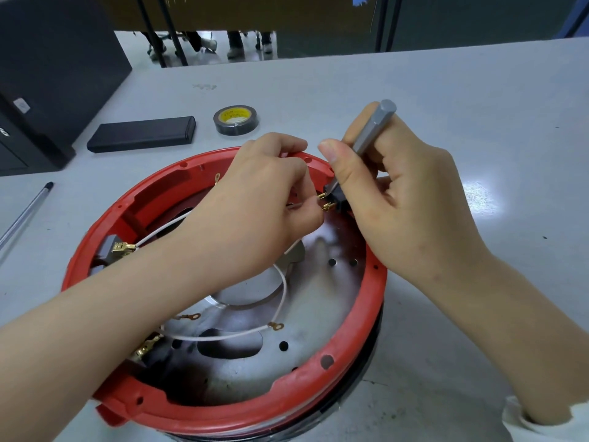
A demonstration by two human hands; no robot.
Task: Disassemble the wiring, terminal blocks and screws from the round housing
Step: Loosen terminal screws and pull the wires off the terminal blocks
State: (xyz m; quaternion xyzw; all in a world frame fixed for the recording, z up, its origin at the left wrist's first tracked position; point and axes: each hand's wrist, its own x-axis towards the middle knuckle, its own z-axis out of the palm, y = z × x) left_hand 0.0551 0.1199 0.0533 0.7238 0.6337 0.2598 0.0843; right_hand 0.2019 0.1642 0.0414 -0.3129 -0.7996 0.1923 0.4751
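1. Sitting nearest on the table point(414, 90): red housing point(366, 320), open side up, metal plate point(318, 301) inside.
2. White wire point(280, 291) loops across the plate; ring lug point(276, 326) lies loose.
3. Left hand point(255, 199) pinches a brass terminal point(326, 206) at the far rim.
4. Right hand point(404, 199) grips a grey screwdriver point(373, 129), tip at the black block point(338, 196).
5. Beyond: tape roll point(236, 120), black case point(141, 134); pen point(25, 212) far left.

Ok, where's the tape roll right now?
On the table beyond the red housing, centre-left in the head view, just right of the black case: tape roll.
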